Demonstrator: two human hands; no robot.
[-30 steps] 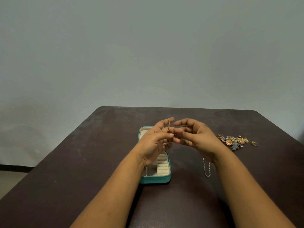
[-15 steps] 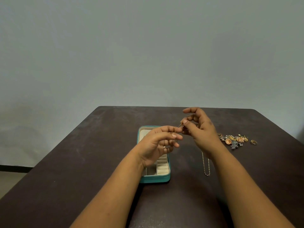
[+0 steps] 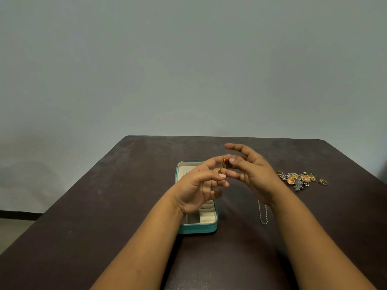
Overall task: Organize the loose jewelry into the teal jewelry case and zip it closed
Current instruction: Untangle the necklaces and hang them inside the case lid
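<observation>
- Holding a small gold chain piece up between both hands, over the far half of the open teal jewelry case.
- Left hand: thumb and forefinger pinching the gold piece; other fingers loosely curled below.
- Right hand: fingertips meeting the same piece from the other side, apparently pinching too; upper fingers spread and relaxed.
- Judged very light, limp, prone to tangling and slipping; fine links likely to kink if pulled. Best held at one end or the clasp, letting the rest hang, then lowered into a compartment.
- Case resting lid-open on the dark table; cream ring rolls and a bare compartment visible at the near end.
- Thin chain necklace lying on the table just right of the case, partly under the right wrist.
- Cluster of earrings and brooches further right, with a loose ring beside it; small, stiffer, easy to pinch singly.
- Zipper not yet closed; most pieces outside the case.
</observation>
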